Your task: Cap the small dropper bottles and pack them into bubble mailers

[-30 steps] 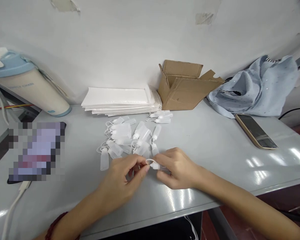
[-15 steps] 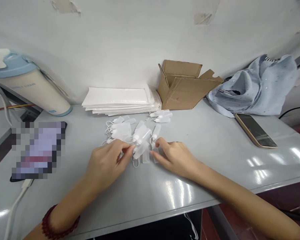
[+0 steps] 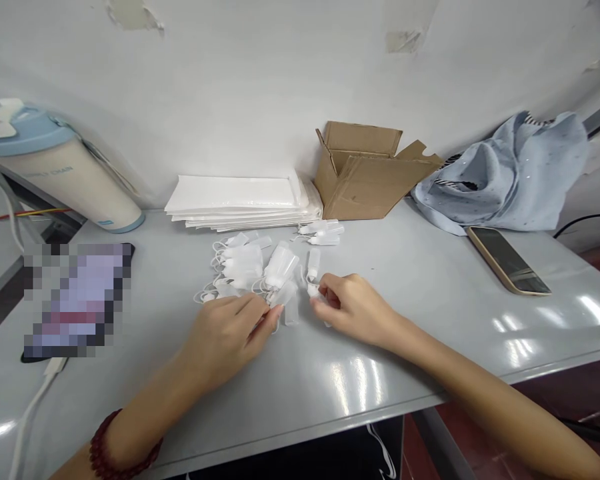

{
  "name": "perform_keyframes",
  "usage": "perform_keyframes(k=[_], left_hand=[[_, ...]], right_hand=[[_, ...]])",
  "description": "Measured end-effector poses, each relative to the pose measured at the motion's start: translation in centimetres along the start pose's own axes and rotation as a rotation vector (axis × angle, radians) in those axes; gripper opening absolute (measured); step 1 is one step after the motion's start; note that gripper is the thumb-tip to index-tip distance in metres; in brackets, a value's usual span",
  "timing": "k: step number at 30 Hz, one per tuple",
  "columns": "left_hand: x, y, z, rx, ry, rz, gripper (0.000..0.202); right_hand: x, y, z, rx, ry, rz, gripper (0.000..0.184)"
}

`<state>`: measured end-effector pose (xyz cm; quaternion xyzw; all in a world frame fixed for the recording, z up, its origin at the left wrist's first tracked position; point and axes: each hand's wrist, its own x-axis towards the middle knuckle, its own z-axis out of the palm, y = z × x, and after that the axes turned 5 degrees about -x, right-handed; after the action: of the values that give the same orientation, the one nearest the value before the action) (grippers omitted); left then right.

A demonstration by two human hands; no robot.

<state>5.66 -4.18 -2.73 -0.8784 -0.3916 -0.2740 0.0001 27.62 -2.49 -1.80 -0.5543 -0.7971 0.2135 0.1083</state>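
One head-worn camera looks forward and down over the desk [image 3: 420, 273], close by.

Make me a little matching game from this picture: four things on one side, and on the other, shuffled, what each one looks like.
Things:
1. small plastic bottles
2. cardboard box
3. beaded bracelet
4. large flask

Looks:
A. dark red, worn on a wrist
B. cream and light blue
C. translucent, lying in loose groups
D. brown and open

Right pairs: 1-C, 2-D, 3-A, 4-B
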Motion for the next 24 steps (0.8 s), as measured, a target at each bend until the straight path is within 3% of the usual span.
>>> perform_keyframes(k=[5, 13, 24], left_hand=[[0.1, 0.1, 0.1, -0.063, 0.094, 0.05, 0.032], [0.1, 0.0, 0.1, -0.089, 0.085, 0.041, 0.025], [0.0, 0.1, -0.1, -0.099, 0.088, 0.056, 0.014]], right_hand=[[-0.2, -0.3, -0.8, 0.298, 0.039, -0.032, 0.016], [-0.7, -0.7, -1.5, 0.735, -0.029, 0.047, 0.016], [-0.3, -0.1, -2.5, 0.8, 0.139, 0.033, 0.019]])
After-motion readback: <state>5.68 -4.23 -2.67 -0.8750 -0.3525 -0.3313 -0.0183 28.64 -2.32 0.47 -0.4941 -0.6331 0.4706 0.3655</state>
